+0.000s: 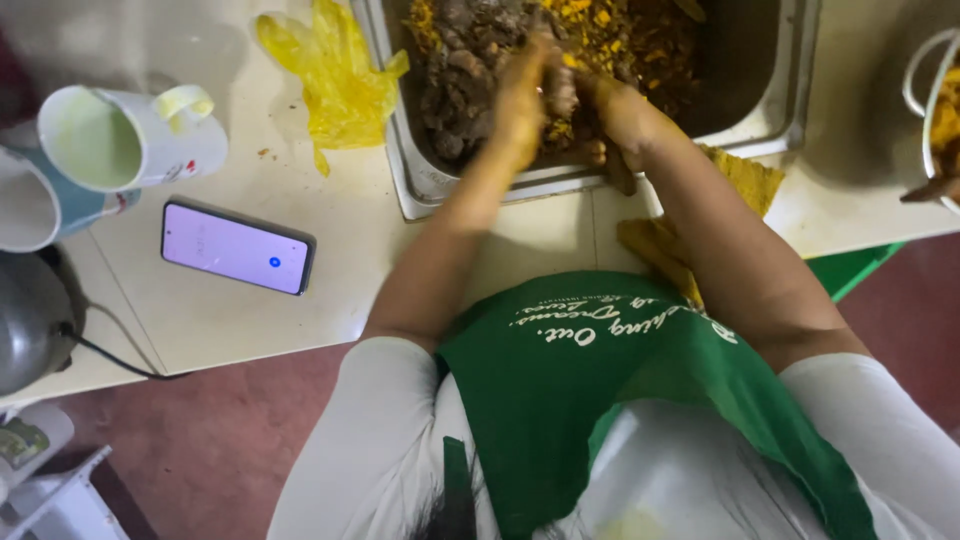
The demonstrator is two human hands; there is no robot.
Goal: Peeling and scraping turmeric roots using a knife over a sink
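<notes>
Closest to me was the green apron (600, 400) over white sleeves, and from there both forearms ran up across the pale surface (300, 300) towards the steel tray (420, 180). A phone (238, 247) lay face up with its screen lit on the surface to the left, well apart from the work, and beyond it two mugs (130, 135) lay tipped on their sides by a grey appliance at the edge. A crumpled yellow glove (335, 75) sat just beside the tray's left rim; a yellow-stained cloth (745, 180) hung at the surface edge under the right forearm.

Then the hands. My left hand (522, 95), stained yellow, stood edge-on with fingers close together, pressed against a knobbly turmeric root (560, 90) over the near side of the tray. My right hand (615, 110) was closed round that same root from the other side, so both held it between them. Under them lay the heap of muddy brown roots (470, 70) and bright orange scraps (600, 30).

My read: the rubbing went best kept low over the tray, so loosened skin fell inside, with a firm grip since the root looked slick.

At the far right, a white-rimmed bowl (925, 90) showed only partly.
</notes>
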